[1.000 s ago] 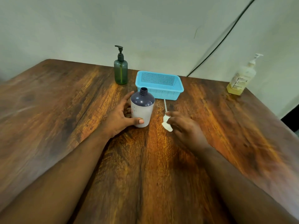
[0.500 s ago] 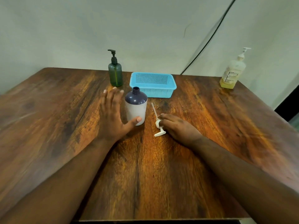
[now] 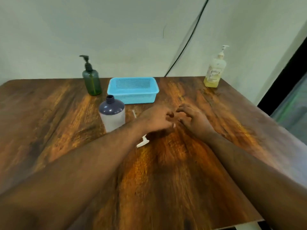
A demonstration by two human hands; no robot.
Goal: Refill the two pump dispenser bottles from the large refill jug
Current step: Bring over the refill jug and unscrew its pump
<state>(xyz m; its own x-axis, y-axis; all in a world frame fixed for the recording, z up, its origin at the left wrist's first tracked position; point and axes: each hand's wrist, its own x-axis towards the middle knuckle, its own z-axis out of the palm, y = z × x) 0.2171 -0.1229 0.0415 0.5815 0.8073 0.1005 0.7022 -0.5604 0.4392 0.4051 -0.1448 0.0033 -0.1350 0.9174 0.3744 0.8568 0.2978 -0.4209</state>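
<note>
A purple-topped bottle [image 3: 112, 115] with a white label stands uncapped left of centre on the wooden table [image 3: 166, 171]. Its white pump head [image 3: 142, 142] lies flat beside it, and my left forearm crosses over its dip tube [image 3: 134, 113]. My left hand [image 3: 157, 118] hovers right of the bottle, fingers loosely curled and holding nothing. Close beside it, my right hand [image 3: 193, 121] is also empty with its fingers apart. A green pump bottle [image 3: 91, 78] stands at the back left. A cream pump bottle [image 3: 214, 70] with yellow liquid stands at the back right corner.
A light blue plastic basket [image 3: 132, 89] sits behind the purple bottle, near the wall. A black cable [image 3: 186, 44] runs down the wall to the table's back edge. The table's right edge drops off beside a dark doorway [image 3: 282, 77].
My left hand let go of the purple bottle and swung right across the pump. My right hand lifted off the pump and moved right. The view has shifted.
</note>
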